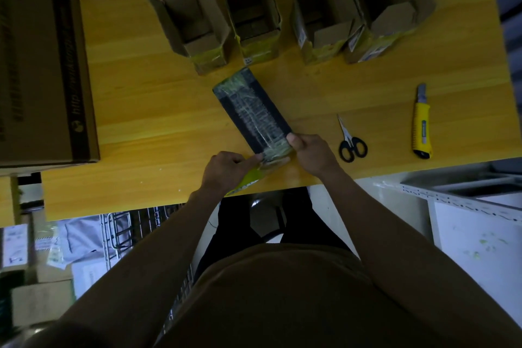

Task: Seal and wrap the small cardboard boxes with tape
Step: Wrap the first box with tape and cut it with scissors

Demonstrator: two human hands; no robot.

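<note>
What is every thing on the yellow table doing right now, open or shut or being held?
Long dark tape-wrapped box: closed, lying flat, near end held.
Left hand: pinching yellow tape at the box end.
Right hand: gripping the box's near corner.
Four small brown cardboard boxes: upright, flaps open.
Black-handled scissors: lying closed.
Yellow utility knife: lying untouched.
Large brown carton: closed.

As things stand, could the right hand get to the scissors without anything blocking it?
Probably yes. The scissors lie flat on the table just beside the right hand, with bare tabletop between them. But that hand is gripping the wrapped box and would have to let go first.
</note>
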